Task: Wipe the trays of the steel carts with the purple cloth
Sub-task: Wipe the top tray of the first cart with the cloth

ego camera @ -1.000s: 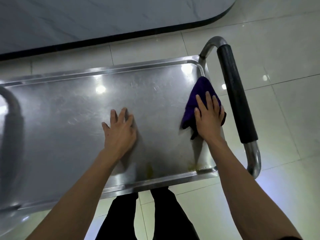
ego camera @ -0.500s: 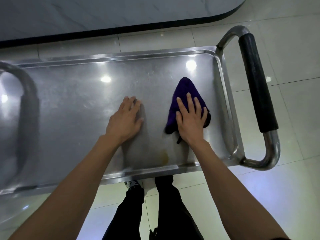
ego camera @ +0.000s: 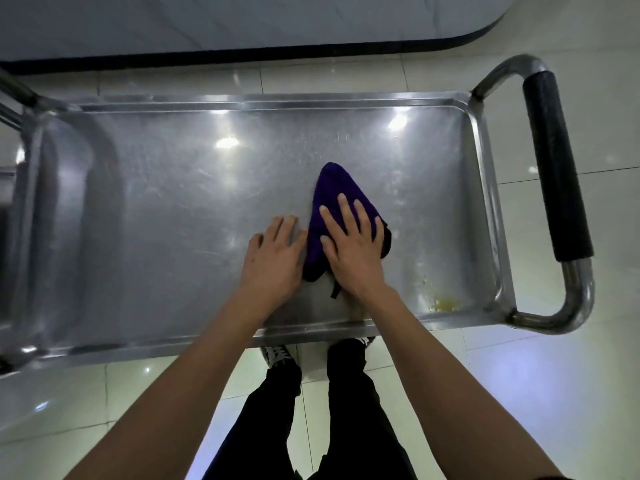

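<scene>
Pressing flat on the purple cloth (ego camera: pixel 341 199), the right hand (ego camera: pixel 353 247) is lying with fingers straight, its grip released, pinning the cloth to the steel tray (ego camera: pixel 156 209). Just left of that grip, the left hand (ego camera: pixel 273 261) is resting palm-down on bare steel, fingers relaxed, touching the cloth's edge. Yellowish residue (ego camera: pixel 445 303) is sitting right of the grip, near the black-sleeved handle (ego camera: pixel 554 168).

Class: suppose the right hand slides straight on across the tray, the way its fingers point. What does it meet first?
Only bare steel lies ahead, so the right hand, flat on the purple cloth, would probably first meet the tray's far rim.
</scene>
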Available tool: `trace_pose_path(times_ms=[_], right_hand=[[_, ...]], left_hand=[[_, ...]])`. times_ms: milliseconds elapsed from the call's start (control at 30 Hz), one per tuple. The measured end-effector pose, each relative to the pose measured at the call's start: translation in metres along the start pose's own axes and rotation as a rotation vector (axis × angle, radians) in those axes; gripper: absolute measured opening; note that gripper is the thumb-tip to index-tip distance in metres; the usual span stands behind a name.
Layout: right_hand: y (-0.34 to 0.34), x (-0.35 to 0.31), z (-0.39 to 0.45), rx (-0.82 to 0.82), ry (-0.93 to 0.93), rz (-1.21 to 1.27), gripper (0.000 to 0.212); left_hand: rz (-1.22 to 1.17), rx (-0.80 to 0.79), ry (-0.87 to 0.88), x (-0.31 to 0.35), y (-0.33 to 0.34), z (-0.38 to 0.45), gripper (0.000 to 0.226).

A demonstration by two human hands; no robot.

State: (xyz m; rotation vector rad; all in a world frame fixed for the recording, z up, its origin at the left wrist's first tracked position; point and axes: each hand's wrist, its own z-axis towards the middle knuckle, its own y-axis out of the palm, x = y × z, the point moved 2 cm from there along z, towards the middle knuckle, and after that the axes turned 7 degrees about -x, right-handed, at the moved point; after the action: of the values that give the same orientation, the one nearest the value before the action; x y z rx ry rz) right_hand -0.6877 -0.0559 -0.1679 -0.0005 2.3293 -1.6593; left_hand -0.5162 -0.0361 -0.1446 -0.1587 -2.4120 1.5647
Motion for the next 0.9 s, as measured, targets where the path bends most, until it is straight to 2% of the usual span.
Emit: trace_pose_path(times_ms=[133, 300, 500, 600, 700, 900], right_hand=[[-0.006, 0.018, -0.004, -0.018, -0.053, -0.039, 0.056], [-0.011, 0.053, -0.025, 0.007, -0.018, -0.006, 0.055], [-0.018, 0.13, -0.066, 0.025, 0.085, 0.04, 0.055], [-0.023, 0.174, -0.086, 0.05, 0.167, 0.063, 0.054], [-0.027, 0.211, -0.103, 0.079, 0.26, 0.11, 0.052], [-0.022, 0.216, -0.109, 0.091, 0.302, 0.084, 0.052]], left_hand=[[-0.051, -0.041, -0.026, 0.003, 0.007, 0.0, 0.071], [-0.069, -0.088, -0.131, 0.018, 0.002, 0.003, 0.066], [-0.113, -0.085, -0.044, 0.088, 0.003, -0.004, 0.056], [-0.102, -0.111, -0.094, 0.107, 0.011, -0.009, 0.056], [-0.106, -0.1, -0.166, 0.112, 0.011, -0.009, 0.044], [-0.05, -0.129, -0.16, 0.11, 0.01, -0.005, 0.043]])
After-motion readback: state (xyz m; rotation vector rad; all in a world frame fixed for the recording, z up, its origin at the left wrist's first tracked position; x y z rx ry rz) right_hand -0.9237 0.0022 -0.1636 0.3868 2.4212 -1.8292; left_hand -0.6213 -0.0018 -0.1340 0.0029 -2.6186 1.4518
